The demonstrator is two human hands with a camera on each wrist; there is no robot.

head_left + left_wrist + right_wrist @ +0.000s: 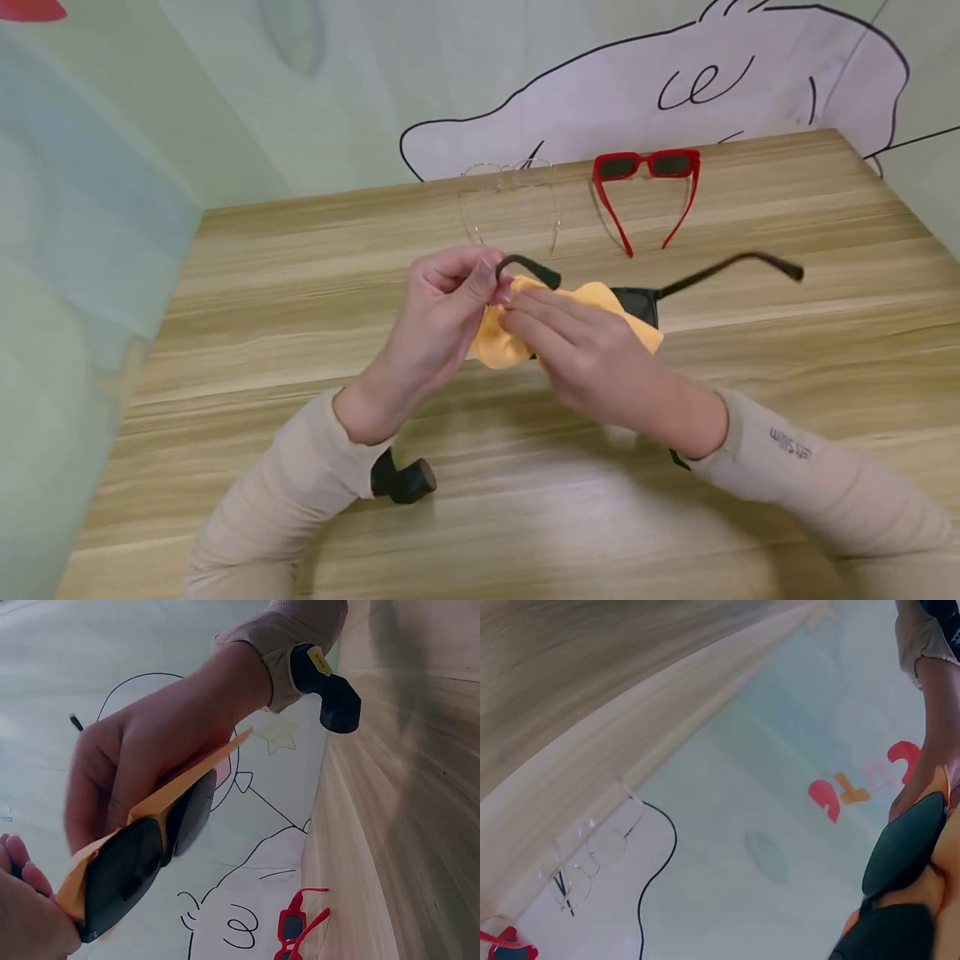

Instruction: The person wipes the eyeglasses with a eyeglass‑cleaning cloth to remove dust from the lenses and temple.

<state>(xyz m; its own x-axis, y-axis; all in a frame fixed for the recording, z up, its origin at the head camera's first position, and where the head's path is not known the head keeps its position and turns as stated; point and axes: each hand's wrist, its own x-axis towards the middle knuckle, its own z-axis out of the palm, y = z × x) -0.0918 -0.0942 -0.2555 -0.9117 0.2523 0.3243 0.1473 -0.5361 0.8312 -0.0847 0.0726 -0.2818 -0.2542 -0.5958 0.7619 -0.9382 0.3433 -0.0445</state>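
Observation:
Black sunglasses (637, 305) are held up over the table between the two hands, arms unfolded. My left hand (438, 325) pinches them at one end, by the base of an arm. My right hand (600, 358) grips a yellow-orange cloth (497, 343) folded over the frame, its fingers lying across the cloth near the left thumb. In the left wrist view, both dark lenses (124, 866) show, with the cloth behind them and along one edge. A dark lens (906, 844) also shows beside the cloth in the right wrist view. The cloth hides much of the frame in the head view.
Red sunglasses (647, 165) stand with arms unfolded near the table's back edge. Left of them are thin-rimmed clear glasses (507, 177). The wood-grain table (300, 275) meets a wall with drawings behind. A black wrist device (405, 481) juts from the left sleeve.

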